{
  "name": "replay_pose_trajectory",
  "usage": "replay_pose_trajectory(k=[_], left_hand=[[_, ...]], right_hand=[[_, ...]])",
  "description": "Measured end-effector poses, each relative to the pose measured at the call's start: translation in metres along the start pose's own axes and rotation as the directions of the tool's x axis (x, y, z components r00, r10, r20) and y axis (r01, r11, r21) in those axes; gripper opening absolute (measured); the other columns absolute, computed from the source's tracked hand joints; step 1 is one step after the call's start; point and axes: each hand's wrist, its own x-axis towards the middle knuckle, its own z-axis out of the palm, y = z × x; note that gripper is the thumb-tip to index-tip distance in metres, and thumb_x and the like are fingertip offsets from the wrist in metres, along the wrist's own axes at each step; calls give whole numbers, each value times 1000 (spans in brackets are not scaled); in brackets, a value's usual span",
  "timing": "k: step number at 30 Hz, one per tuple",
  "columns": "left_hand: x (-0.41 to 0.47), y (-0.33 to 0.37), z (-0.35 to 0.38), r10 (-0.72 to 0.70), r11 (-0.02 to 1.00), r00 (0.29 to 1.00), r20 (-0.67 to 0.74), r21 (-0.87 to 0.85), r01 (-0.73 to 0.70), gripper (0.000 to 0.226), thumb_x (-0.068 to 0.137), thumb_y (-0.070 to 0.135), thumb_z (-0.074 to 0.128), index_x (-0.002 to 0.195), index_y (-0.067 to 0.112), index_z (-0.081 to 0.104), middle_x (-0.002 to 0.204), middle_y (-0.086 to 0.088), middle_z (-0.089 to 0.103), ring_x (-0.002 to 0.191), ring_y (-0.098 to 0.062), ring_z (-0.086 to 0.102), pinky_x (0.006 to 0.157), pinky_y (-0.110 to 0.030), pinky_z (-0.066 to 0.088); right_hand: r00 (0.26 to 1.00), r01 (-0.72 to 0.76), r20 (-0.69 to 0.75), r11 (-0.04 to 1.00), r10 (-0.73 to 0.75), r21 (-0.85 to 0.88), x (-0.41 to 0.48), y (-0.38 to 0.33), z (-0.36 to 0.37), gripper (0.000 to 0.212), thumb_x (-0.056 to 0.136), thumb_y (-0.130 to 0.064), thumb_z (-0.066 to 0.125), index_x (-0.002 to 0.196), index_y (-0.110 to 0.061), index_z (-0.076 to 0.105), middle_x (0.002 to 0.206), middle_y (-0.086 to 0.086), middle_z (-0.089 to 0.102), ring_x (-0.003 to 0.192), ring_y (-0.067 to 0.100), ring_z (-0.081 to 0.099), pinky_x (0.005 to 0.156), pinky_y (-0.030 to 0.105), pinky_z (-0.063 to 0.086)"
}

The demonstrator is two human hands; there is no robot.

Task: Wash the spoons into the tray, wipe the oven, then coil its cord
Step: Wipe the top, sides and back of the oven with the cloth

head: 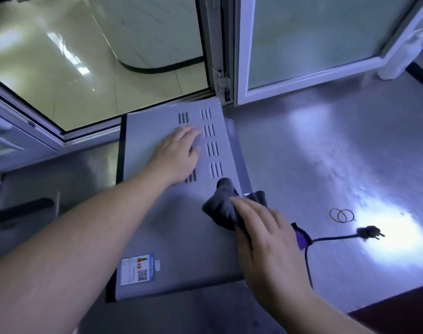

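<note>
The grey oven [176,227] stands on the steel counter, seen from above, with vent slots along its right side and a label near its front left corner. My left hand [176,155] lies flat on its top beside the slots, fingers straight. My right hand [265,239] presses a dark grey cloth [223,206] against the oven's right top edge, fingers spread over it. The black cord [326,238] runs from the oven's right side across the counter to its plug [369,232]. No spoons or tray are in view.
Two yellow rubber bands [342,215] lie on the steel counter [326,153] near the plug. An open window frame [220,56] stands right behind the oven. A dark handle [20,208] shows at the left edge. The counter's front edge runs at lower right.
</note>
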Motion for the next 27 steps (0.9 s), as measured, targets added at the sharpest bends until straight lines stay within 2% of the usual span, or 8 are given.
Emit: replay_pose_trajectory(k=[3,6,10,12,16,21,27], left_hand=[[-29,-45,-9,-36,997,999,6,71,36,56,107,40,39,161,29,30,172,5,20,158,-19,16,129,-44,14],[-50,-81,-15,-34,991,999,-5,128,35,60,107,45,37,164,31,25,173,6,15,160,-17,10,130,-39,8],[-62,-93,-10,-25,990,1000,9,140,23,65,107,54,29,166,34,10,174,13,1,160,-8,-3,128,-31,-3],[-63,-91,-8,-25,990,1000,-6,136,26,66,106,55,27,166,35,8,173,14,-1,159,-7,-5,128,-32,-3],[-64,-93,-6,-23,990,1000,6,138,22,67,105,57,24,166,35,3,173,13,-5,159,-5,-9,129,-32,-4],[-68,-95,-1,-53,990,999,-3,129,53,72,103,62,23,166,35,2,173,13,-7,159,-7,-10,130,-36,-2],[-94,-84,7,-228,965,969,-96,107,238,74,103,61,19,167,26,7,175,2,0,161,-16,-5,130,-38,-3]], right_hand=[[998,61,33,980,-56,-187,-20,-18,17,55,86,-26,66,140,-29,60,143,-10,59,105,34,62,87,46,52],[996,81,56,953,-68,-293,-35,-33,42,63,77,-23,76,138,-31,62,141,-11,61,113,35,60,95,48,45],[999,28,-5,942,-32,-334,-37,-45,63,54,81,-24,68,134,-31,63,141,-12,60,126,33,55,108,48,37],[998,36,-30,936,-50,-350,-33,-44,67,44,87,-28,64,131,-29,64,137,-10,61,124,32,57,107,49,39],[981,146,-58,910,-183,-389,-28,-31,66,35,92,-29,58,125,-23,68,128,-6,67,113,32,64,96,48,44],[959,239,-56,898,-279,-370,-23,-17,66,36,92,-29,59,126,-23,67,130,-8,65,112,31,62,96,47,43],[891,444,54,839,-451,-315,15,31,47,33,97,-31,53,126,-23,66,131,-9,65,111,30,61,94,45,42]])
